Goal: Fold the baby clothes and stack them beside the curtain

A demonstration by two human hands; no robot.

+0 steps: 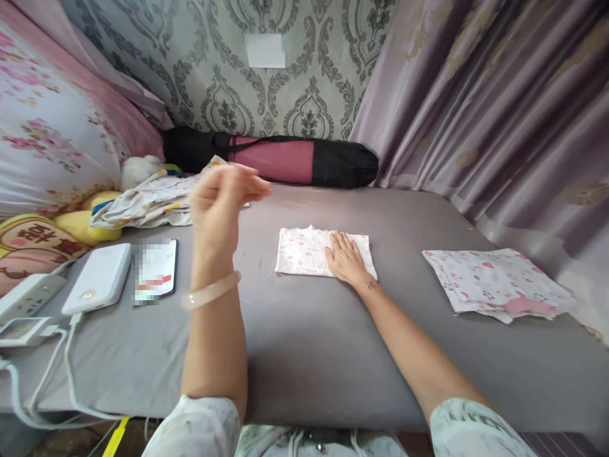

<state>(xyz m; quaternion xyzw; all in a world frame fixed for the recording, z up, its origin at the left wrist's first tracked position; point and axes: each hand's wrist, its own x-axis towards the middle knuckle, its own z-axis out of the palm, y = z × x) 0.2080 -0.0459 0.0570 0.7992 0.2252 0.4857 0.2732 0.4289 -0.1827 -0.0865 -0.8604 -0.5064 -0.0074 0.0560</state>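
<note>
My right hand (345,258) lies flat, fingers stretched out, on a small folded white cloth with a pink print (304,251) in the middle of the grey bed sheet (295,343). My left hand (223,197) is raised above the sheet, wrist bent, fingers curled loosely together and pointing right; nothing shows in them. A pale bangle sits on that wrist. Behind my left hand lies a heap of unfolded printed clothes (147,202).
A folded pile of pink-printed cloth (495,282) lies at the right. A phone (155,270), a white power bank (99,277) and cables (47,381) sit at the left. A black-and-pink roll bag (285,158) lies along the wall. Pillows and plush toys at far left; curtain at right.
</note>
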